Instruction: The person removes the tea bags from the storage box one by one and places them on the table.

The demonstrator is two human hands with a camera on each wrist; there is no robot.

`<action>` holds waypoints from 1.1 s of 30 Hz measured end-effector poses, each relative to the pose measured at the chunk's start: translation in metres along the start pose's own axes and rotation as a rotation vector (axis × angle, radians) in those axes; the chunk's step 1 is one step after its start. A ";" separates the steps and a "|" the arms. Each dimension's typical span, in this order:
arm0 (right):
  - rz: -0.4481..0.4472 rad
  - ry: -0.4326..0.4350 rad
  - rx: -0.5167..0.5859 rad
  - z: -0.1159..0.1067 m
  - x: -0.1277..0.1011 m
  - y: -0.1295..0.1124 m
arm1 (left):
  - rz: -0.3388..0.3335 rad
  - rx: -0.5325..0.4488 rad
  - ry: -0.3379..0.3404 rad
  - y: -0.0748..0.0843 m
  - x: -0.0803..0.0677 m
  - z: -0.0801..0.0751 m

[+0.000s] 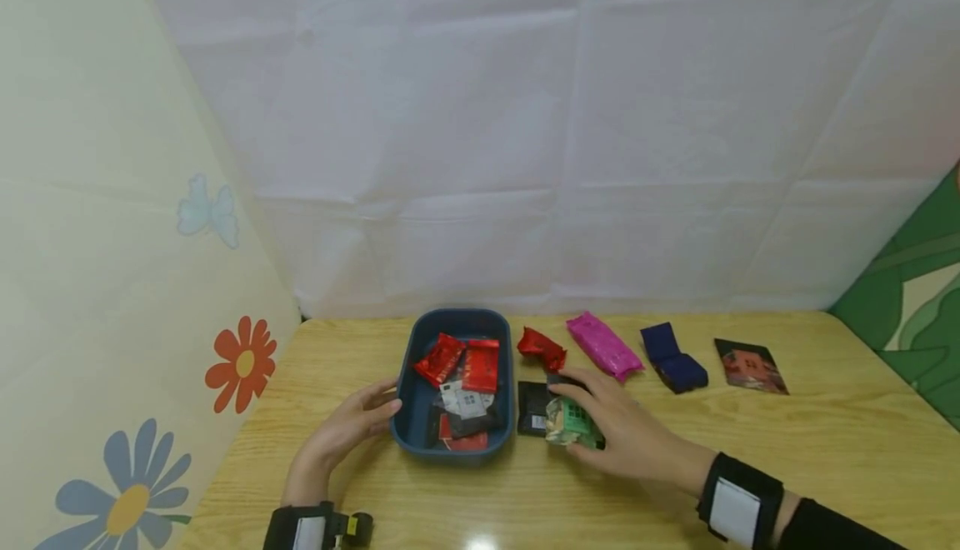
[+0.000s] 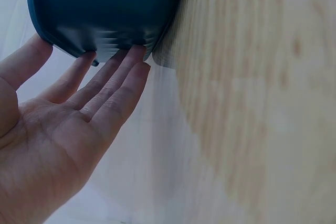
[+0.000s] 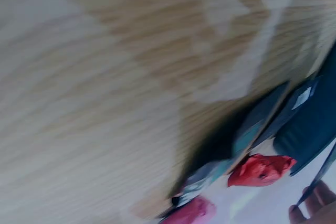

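A dark blue plastic bin (image 1: 403, 429) in the head view holds several red, silver and black packets. My left hand (image 1: 360, 418) is at its left side, fingers extended; in the left wrist view the fingertips (image 2: 137, 53) touch the bin's wall and the thumb lies at its edge. To the right of the bin, my right hand (image 1: 637, 437) pinches a thin dark packet (image 3: 316, 178). Under and beside that hand are a green-and-cream packet (image 1: 572, 421) and a flat black packet (image 1: 532, 408) with a small white label. The hand partly covers the green one.
Along the back of the wooden table (image 1: 825, 450) lie a crumpled red packet (image 1: 542, 349), a long pink packet (image 1: 604, 345), a folded dark blue packet (image 1: 673, 358) and a flat dark packet (image 1: 751, 365) with a reddish picture. A white sheet (image 1: 525, 158) hangs behind.
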State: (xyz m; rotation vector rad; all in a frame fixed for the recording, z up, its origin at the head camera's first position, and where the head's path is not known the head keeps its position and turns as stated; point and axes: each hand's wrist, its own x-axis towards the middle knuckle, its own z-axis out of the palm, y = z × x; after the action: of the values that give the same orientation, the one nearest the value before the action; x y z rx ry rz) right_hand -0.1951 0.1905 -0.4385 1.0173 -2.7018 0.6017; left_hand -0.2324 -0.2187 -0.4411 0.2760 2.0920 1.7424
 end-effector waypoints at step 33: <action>-0.031 -0.091 -0.151 -0.038 -0.065 0.050 | 0.008 -0.006 0.009 0.000 0.001 0.001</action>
State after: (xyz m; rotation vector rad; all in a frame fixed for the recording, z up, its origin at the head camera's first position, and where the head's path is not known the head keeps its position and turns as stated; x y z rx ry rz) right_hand -0.1782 0.2796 -0.4398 1.0688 -2.7537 0.3470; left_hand -0.2331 -0.2174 -0.4413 0.2764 2.0940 1.7575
